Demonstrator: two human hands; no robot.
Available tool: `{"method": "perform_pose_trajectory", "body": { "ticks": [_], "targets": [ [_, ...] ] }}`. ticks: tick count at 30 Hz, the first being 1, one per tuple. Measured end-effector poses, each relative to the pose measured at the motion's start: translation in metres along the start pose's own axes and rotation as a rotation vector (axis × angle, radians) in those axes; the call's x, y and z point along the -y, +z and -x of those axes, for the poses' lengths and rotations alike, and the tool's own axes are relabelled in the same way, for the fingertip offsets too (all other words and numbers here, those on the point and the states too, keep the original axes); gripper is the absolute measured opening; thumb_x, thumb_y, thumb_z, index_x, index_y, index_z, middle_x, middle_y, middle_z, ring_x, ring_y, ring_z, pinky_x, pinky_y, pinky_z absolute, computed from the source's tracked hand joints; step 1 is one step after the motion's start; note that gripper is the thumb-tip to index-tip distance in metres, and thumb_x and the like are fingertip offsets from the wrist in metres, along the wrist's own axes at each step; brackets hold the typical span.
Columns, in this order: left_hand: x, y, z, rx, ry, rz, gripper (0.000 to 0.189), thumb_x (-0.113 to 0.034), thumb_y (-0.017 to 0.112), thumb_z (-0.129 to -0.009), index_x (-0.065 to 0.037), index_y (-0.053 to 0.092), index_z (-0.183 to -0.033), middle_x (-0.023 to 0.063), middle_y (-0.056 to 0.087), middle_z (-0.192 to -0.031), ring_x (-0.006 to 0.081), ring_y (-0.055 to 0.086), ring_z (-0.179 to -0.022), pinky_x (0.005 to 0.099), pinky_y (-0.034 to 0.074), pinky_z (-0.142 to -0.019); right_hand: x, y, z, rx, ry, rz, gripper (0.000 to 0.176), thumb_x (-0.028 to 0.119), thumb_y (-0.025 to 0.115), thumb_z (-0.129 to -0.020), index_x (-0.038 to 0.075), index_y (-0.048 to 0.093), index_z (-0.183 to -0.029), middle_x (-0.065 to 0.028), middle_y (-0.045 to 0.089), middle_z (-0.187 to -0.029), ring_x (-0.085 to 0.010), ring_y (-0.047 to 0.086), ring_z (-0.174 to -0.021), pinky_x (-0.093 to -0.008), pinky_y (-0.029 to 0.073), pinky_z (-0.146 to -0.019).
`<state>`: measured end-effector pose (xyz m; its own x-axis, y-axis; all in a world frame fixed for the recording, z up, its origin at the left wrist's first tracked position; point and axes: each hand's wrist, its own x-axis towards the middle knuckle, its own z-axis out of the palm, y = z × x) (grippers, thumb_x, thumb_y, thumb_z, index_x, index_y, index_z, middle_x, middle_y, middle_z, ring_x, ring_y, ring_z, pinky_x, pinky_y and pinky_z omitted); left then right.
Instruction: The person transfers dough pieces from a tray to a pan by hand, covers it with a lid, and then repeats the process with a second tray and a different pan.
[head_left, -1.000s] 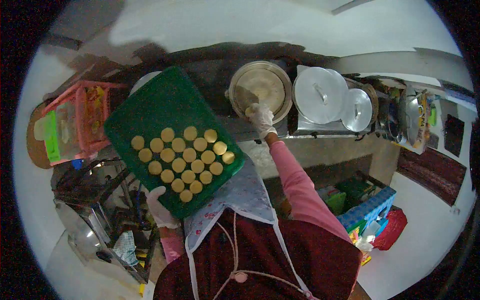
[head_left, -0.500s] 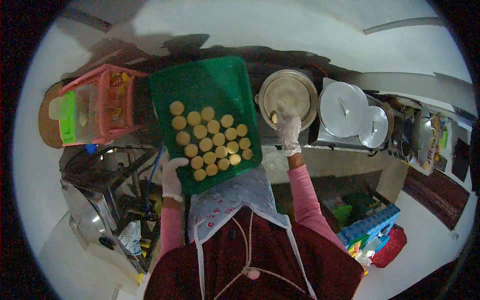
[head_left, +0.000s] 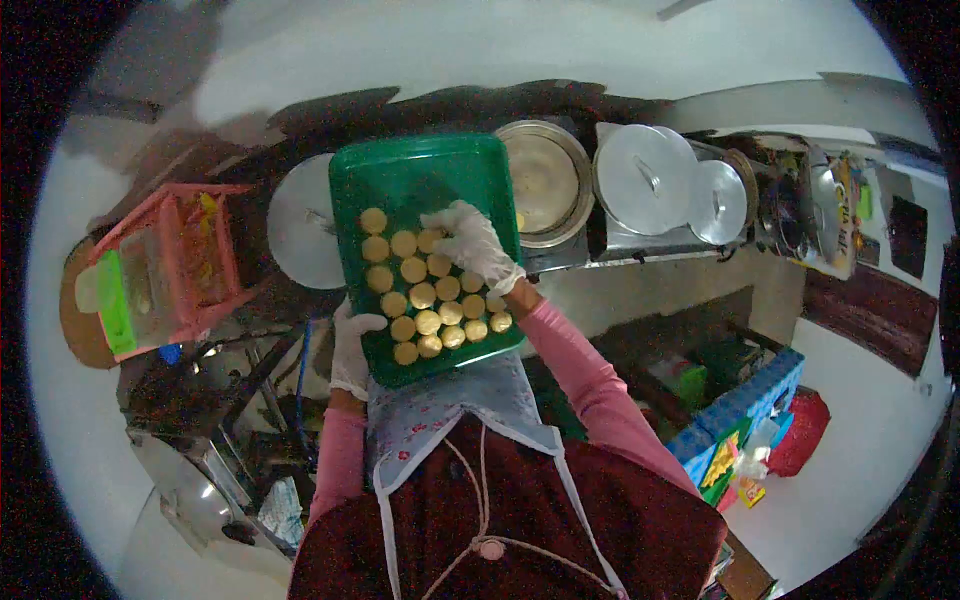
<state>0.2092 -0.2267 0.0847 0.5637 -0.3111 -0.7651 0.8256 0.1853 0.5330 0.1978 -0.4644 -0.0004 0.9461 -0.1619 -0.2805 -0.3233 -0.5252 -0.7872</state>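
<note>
My left hand (head_left: pixel 352 345), in a white glove, grips the near left edge of a green tray (head_left: pixel 420 180) held in front of me. Several round yellow dough discs (head_left: pixel 420 296) lie in rows on the tray's near half. My right hand (head_left: pixel 470 243), also gloved, reaches over the tray with its fingers curled down on the discs at the upper right of the rows; I cannot tell whether it grips one. Just beyond the tray stands an open round metal pot (head_left: pixel 545 180).
Right of the pot are two pans under metal lids (head_left: pixel 645 178), (head_left: pixel 722 200). A round lid (head_left: pixel 300 225) lies left of the tray, with a pink rack (head_left: pixel 185 260) farther left. Coloured bags and boxes (head_left: pixel 745 420) sit on the floor at right.
My right hand has come back from the metal pot to the discs on the tray. The tray has stayed in my left hand.
</note>
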Motion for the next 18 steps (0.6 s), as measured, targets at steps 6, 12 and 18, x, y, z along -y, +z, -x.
{"method": "perform_pose_trajectory", "body": {
  "ticks": [6,12,18],
  "targets": [
    [0.018,-0.02,-0.005,-0.046,0.028,-0.033,0.053,-0.001,0.06,-0.068,-0.003,0.056,-0.12,0.0072,0.063,-0.105,0.0216,0.063,-0.094,0.0345,0.056,-0.081,0.009,0.002,0.006,0.061,0.148,-0.291,0.029,0.015,0.076,-0.072,0.01,0.07,-0.1,-0.0091,0.069,-0.095,-0.0242,0.065,-0.088,-0.0364,0.052,-0.079],
    [0.029,-0.03,-0.003,-0.128,0.105,-0.136,0.058,0.0,0.06,-0.067,-0.004,0.054,-0.124,0.0068,0.063,-0.105,0.0215,0.063,-0.094,0.034,0.055,-0.082,0.008,-0.021,0.018,-0.093,0.187,-0.774,0.032,0.012,0.077,-0.076,0.007,0.069,-0.107,-0.0082,0.069,-0.1,-0.0177,0.063,-0.092,-0.0297,0.051,-0.081],
    [0.02,-0.006,0.005,0.068,0.16,-0.123,0.058,-0.002,0.059,-0.065,-0.003,0.055,-0.122,0.0055,0.065,-0.102,0.0201,0.064,-0.09,0.0326,0.055,-0.08,-0.011,0.0,0.008,-0.118,-0.253,0.607,0.032,0.005,0.061,-0.074,0.01,0.066,-0.106,-0.0115,0.057,-0.081,-0.0348,0.057,-0.084,-0.0441,0.049,-0.068]
  ]
}}
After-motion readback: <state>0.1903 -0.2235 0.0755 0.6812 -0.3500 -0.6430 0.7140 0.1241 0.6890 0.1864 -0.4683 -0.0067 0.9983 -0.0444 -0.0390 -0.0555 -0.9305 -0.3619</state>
